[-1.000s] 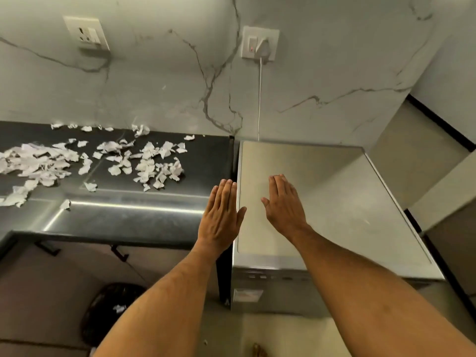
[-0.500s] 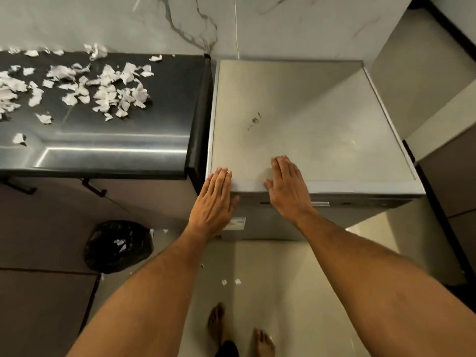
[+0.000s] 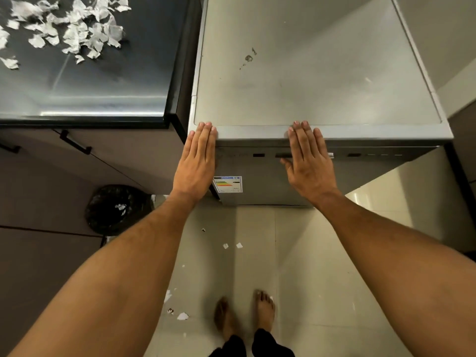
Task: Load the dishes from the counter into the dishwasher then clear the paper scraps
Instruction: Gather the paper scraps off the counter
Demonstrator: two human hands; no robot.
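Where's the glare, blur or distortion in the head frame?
Head view: a bright glare band runs along the front of the dark counter; the paper scraps on it look smeared by motion blur; the dishwasher edges splay outward, the wide-angle lens at work; both forearms balloon toward the bottom corners; the left hand and right hand are fairly sharp.

bare forearms, bare feet — black trousers

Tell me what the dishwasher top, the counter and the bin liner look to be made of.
Dishwasher top: likely brushed or painted metal, matte silver-grey with scuff marks; could be plastic.
Counter: dark polished stone or steel, unclear which; it mirrors a bright light streak.
Bin liner: thin black plastic, crinkled and glossy.
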